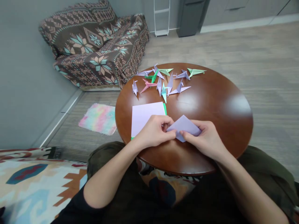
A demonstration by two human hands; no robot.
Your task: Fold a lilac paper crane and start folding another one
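Here, a folded lilac paper diamond (184, 125) stretches crosswise over a rounded brown wooden table (217, 107), its left side pinched by the left hand (156, 130), its right by the right hand (206, 137), neither nearer.

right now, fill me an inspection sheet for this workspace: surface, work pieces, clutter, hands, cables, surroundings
Surface: glossy brown round-edged table, with light reflections on its top.
Work pieces: diamond-shaped folded lavender paper, held up; flat square lavender paper sheet, green paper showing at its edges.
Clutter: small folded paper birds in lavender, green, pink and blue, crowded toward the far edge.
Hands: left hand pinches the folded paper's left side; right hand grips its right side.
Cables: nothing seen.
Surroundings: sofa under a brown patterned cover, fluffy pastel rug, white ladder-like rack.
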